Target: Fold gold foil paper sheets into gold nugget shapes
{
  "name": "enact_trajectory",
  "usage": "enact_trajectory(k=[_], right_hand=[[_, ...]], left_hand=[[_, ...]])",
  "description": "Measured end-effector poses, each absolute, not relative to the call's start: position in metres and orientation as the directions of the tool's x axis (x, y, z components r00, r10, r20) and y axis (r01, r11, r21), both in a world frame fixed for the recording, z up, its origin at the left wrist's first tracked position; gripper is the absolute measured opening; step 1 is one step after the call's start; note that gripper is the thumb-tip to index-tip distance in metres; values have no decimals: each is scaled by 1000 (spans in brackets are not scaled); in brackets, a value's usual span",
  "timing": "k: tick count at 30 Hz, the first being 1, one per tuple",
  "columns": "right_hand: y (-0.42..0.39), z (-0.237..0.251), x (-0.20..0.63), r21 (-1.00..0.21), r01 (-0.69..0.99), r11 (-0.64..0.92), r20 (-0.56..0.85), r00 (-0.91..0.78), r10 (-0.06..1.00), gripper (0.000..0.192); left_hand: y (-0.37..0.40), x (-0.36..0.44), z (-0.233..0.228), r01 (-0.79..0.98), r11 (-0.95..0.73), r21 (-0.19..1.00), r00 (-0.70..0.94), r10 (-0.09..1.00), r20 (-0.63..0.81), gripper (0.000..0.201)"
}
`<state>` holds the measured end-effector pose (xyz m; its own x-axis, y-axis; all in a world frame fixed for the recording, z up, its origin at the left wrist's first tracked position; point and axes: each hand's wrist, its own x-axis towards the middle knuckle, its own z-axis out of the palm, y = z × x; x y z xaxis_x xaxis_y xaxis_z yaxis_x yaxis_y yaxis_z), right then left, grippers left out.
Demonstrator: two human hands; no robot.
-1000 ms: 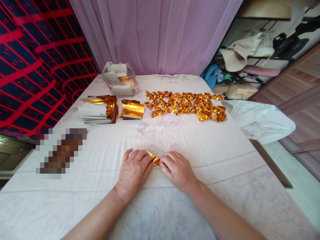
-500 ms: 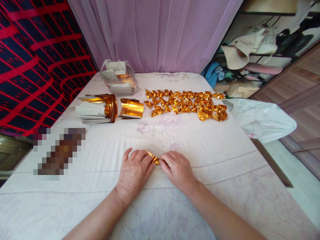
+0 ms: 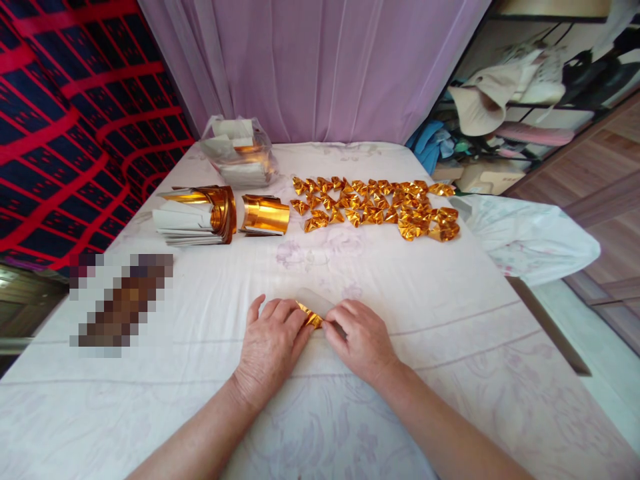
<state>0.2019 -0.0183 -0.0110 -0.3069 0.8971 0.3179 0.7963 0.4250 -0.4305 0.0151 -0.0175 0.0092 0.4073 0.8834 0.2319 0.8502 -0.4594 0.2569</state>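
1. Lower centre of the frame: the left hand (image 3: 270, 347) and the right hand (image 3: 363, 340) lie palm-down on the white sheet (image 3: 450, 373), fingertips meeting over one small gold foil paper (image 3: 309, 315). The fingers of both hands are curled and pinched onto the piece, pressing it flat against the cloth; judged, this hold fixes a crease. A pale, white-backed part of the paper shows just above the fingertips.

2. Upper centre-right: a spread of folded gold pieces (image 3: 380, 207) lies in rough rows, well apart from the hands. Judged, finished items are kept out of the working area.

3. Upper centre-left: a curled roll of gold foil sheets (image 3: 264, 216) lies just beside a thicker stack of gold and white sheets (image 3: 193, 217). Judged, this is stock kept within reach of the left hand.

4. Behind these, near the purple curtain (image 3: 320, 67), stands a clear plastic bag (image 3: 239, 160) holding more sheets.

5. Left of the frame: a pixelated patch covers an object; its nature cannot be told.

6. Right edge: a pale cloth bundle (image 3: 525, 237) hangs off the sheet's side.

7. Writing, brands, labels: none legible anywhere.
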Motion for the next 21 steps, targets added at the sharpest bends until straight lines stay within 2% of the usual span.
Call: enact_trajectory(k=[8, 15, 21], right_hand=[[-18, -14, 197, -413, 823, 390, 351, -251, 902, 15], [-17, -15, 196, -401, 833, 381, 352, -244, 904, 15], [-17, -15, 198, -393, 833, 388, 352, -253, 901, 14]], left_hand=[[-16, 14, 5, 829, -495, 261, 421, 859, 291, 13], [-16, 11, -6, 741, -620, 258, 532, 776, 339, 14], [-21, 0, -9, 682, -705, 194, 632, 702, 328, 32]])
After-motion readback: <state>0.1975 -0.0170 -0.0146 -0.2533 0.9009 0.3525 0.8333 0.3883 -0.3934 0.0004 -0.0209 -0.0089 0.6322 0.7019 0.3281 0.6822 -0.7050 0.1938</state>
